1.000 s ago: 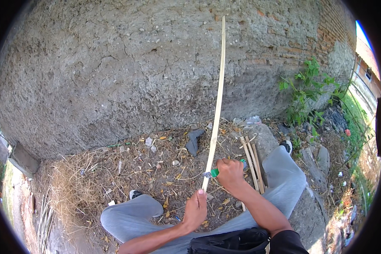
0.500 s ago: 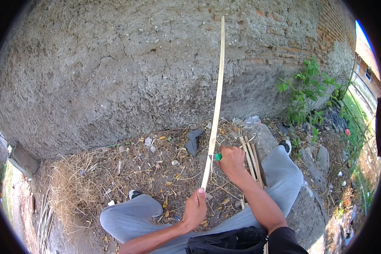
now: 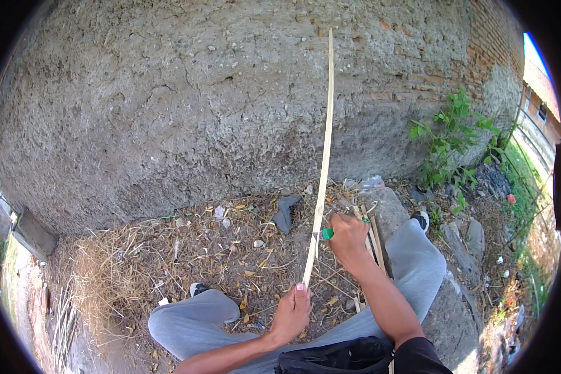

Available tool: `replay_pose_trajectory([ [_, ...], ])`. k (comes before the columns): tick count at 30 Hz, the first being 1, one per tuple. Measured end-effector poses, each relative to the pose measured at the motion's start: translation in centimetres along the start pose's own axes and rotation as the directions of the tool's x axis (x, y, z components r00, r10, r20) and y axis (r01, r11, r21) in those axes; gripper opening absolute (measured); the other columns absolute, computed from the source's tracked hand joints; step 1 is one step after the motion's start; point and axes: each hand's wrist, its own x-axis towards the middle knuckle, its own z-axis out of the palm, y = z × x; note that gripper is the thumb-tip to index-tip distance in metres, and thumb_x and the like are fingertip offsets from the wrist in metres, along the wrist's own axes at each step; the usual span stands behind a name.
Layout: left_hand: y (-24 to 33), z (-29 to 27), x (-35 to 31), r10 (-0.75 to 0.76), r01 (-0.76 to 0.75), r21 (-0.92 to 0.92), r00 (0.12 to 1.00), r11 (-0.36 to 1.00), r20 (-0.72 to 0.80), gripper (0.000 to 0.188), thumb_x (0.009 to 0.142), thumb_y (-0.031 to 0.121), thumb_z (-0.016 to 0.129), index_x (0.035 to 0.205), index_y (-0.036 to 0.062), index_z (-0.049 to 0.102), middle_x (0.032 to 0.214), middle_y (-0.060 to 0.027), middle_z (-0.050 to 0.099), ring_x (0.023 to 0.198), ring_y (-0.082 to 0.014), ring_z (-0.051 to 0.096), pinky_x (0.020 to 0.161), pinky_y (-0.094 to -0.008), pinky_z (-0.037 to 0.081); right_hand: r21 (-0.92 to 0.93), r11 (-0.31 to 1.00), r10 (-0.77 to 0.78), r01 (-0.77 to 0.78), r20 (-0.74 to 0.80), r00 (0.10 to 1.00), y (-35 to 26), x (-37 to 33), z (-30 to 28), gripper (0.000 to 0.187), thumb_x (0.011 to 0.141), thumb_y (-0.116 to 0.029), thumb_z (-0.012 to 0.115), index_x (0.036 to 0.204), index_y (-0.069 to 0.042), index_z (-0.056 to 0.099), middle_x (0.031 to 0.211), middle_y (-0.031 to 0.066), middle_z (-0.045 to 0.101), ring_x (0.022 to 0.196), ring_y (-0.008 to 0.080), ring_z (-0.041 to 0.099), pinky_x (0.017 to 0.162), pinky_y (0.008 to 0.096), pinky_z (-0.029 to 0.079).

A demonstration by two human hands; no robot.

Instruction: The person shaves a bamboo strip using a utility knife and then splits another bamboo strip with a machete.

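- between the bent knees, low in the head view: what's the left hand doing?
- closed round the near end of a pale strip, thumb on top.
- and where does the strip go?
- up and away from the fist, slightly curved, narrow, far end in front of the rough wall. can't tell if it touches.
- right hand?
- fisted round a green-handled knife. green shows on both sides of the fist; a bit of blade sits at the strip, a little above the left hand. cutting edge too small to make out.
- hands touching each other?
- no, apart. right one is farther out.
- stuff nearby?
- loose wooden strips just right of the right hand, near a grey stone slab. dark grey scrap on the littered ground, left of the strip. dry straw off to the left.
- worn things?
- grey trousers, legs spread; black bag at the lap.
- anything green growing?
- leafy plant by the wall, right side.
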Motion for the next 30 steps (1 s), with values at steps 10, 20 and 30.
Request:
replay_pose_trajectory([
  [10,-0.4,0.3,-0.4,0.162,-0.144,0.194,0.983,0.970,-0.083,0.040,0.105,0.033,0.035,0.090,-0.0002,0.050,0.059,-0.0067,0.048,0.047,-0.0182,0.048,0.047,-0.0374,0.040,-0.018,1.000,0.020,-0.020,0.006,1.000,-0.5,0.2,-0.9,0.007,0.068,-0.009,0.060,0.063,-0.007,0.056,0.064,0.0112,0.063,0.056,0.0355,0.064,0.049,0.0466,0.048],
  [20,1.1,0.7,-1.4,0.124,-0.123,0.062,0.992,0.991,-0.012,0.040,0.106,0.034,0.033,0.087,0.0020,0.048,0.059,-0.0011,0.043,0.046,-0.0122,0.045,0.044,-0.0303,0.040,0.055,0.998,0.042,-0.040,-0.027,0.999,-0.9,0.5,-1.8,0.009,0.068,-0.010,0.062,0.064,-0.005,0.056,0.064,0.0127,0.063,0.057,0.0363,0.064,0.050,0.0479,0.046],
  [30,1.9,2.2,-1.8,0.084,-0.076,-0.111,0.994,0.991,0.066,0.040,0.105,0.038,0.033,0.084,0.0060,0.045,0.059,0.0036,0.033,0.045,-0.0066,0.032,0.039,-0.0253,0.032,-0.018,0.991,0.131,-0.131,-0.031,0.991,0.7,0.9,-1.4,0.015,0.062,-0.009,0.074,0.065,-0.007,0.060,0.064,0.0154,0.063,0.060,0.0375,0.063,0.054,0.0483,0.047],
])
